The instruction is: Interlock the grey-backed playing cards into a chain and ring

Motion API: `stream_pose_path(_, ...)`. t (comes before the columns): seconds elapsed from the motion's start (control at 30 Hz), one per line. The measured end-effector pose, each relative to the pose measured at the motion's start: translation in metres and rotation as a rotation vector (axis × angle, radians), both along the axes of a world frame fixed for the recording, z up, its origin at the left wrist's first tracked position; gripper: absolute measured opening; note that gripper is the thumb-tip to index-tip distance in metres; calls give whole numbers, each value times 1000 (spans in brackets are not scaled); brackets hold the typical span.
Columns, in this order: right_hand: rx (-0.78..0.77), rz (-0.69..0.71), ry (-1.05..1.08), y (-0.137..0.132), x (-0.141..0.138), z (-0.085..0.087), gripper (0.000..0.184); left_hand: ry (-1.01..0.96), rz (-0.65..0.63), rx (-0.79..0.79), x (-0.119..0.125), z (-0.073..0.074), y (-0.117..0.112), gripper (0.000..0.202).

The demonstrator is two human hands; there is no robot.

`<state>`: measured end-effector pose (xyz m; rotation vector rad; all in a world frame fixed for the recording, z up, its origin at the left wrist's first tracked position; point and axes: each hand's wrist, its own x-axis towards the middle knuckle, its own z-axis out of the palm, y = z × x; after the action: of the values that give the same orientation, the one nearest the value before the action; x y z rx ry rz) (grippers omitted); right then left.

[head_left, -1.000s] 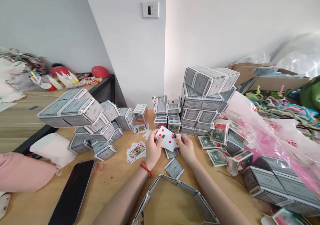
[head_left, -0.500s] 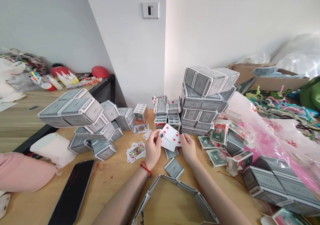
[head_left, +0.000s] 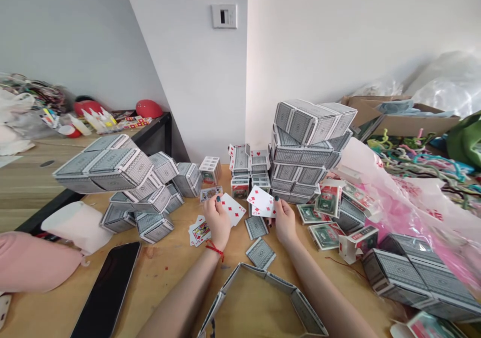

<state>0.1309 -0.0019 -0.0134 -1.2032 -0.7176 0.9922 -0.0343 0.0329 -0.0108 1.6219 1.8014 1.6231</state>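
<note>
My left hand (head_left: 218,221) is closed on a diamond playing card (head_left: 233,208), pinched at its left edge and face up. In my right hand (head_left: 284,219) are overlapping diamond playing cards (head_left: 262,202), held at their right side. A gap separates the cards of the two hands. Beneath lie patterned card pieces, one (head_left: 261,252) nearer me and another (head_left: 256,227) just under the right hand's cards. Face-up loose cards (head_left: 199,231) lie left of my left hand, a jack among them. Close to me stands an angular frame of folded cards (head_left: 263,274).
Stacks of folded-card blocks rise at left (head_left: 112,162) and right (head_left: 311,152). A black phone (head_left: 107,288) lies at left front. Card boxes (head_left: 326,235), a pink-and-white plastic bag (head_left: 413,202) and colourful fuzzy strands (head_left: 424,152) occupy the right side.
My hands have moved apart. My left hand has drawn one card leftward, away from the cards in my right hand, which stays nearly in place.
</note>
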Motion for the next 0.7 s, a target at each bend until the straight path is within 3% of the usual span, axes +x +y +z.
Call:
stream_pose_path(0.17,24,86,1,0,0,-1,32,180,22,52,2,7,-6,23)
stream_pose_path(0.33,33,153,25,1,1,-3,33,187,-216,122,9,13,-18,21)
stream_pose_path(0.5,39,246,40,-1,0,0,31,214,-463,72,13,11,-22,21)
stream_pose_path(0.7,48,302,-14,-4,-3,5,30,187,-490,48,14,3,-18,28)
